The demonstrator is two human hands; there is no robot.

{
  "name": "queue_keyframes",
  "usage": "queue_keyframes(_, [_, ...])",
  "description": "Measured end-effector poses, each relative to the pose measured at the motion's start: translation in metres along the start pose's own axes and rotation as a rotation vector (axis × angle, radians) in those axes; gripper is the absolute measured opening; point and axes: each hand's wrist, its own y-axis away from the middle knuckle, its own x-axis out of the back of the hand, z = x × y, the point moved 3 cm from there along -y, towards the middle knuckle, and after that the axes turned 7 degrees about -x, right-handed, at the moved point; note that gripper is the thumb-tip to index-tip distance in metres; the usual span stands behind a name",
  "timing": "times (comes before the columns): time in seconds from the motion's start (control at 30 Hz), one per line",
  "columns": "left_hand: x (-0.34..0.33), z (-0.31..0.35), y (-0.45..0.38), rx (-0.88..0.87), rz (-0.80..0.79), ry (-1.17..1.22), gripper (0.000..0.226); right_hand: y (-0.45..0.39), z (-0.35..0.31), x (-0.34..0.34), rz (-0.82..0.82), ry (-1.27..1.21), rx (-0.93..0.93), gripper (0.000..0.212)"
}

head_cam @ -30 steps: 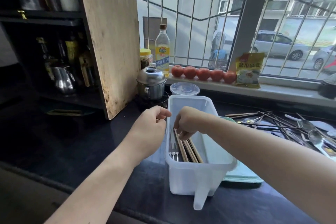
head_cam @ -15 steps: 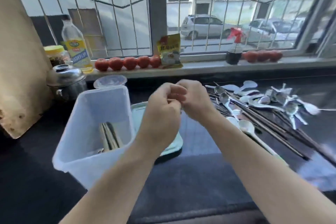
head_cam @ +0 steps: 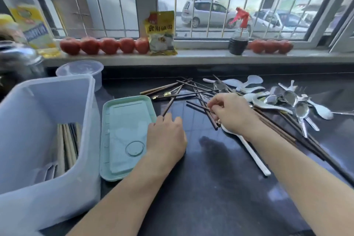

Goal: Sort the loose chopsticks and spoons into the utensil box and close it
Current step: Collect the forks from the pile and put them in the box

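- Your right hand (head_cam: pixel 229 113) pinches dark chopsticks (head_cam: pixel 207 110) in the loose pile; your left hand (head_cam: pixel 165 137) rests curled, holding nothing I can see
- Sticks look light, stiff, slick; grip mid-length, bundled
- Utensil box (head_cam: pixel 47 136) waits left, lid (head_cam: pixel 124 136) beside it

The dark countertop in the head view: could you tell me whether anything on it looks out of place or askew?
Yes. Dark wooden chopsticks lie crisscrossed in a heap with metal and white spoons on the black counter, outside the translucent plastic utensil box. Its mint-green lid lies loose beside it.
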Motion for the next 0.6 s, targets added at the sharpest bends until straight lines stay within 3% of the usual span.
queue_keyframes(0.1, [0.002,-0.01,-0.009,-0.03,0.127,0.082,0.01,-0.046,-0.032,-0.027,-0.027,0.189,0.161,0.029])
queue_keyframes(0.2, [-0.002,-0.015,-0.015,-0.026,0.174,0.094,0.016,-0.092,-0.062,-0.052,-0.03,0.309,0.293,0.032])
queue_keyframes(0.33, [-0.003,-0.016,-0.014,-0.032,0.233,0.087,0.013,-0.141,-0.086,-0.085,-0.132,0.642,0.372,0.038])
queue_keyframes(0.43, [-0.005,-0.018,-0.014,-0.011,0.264,0.115,0.016,-0.153,-0.09,-0.102,-0.19,0.859,0.43,0.03])
queue_keyframes(0.53, [-0.005,-0.017,-0.015,-0.026,0.261,0.118,0.021,-0.151,-0.088,-0.105,-0.127,0.944,0.533,0.025])
queue_keyframes(0.6, [-0.004,-0.017,-0.014,-0.017,0.259,0.145,0.021,-0.148,-0.087,-0.094,0.008,0.793,0.549,0.019])
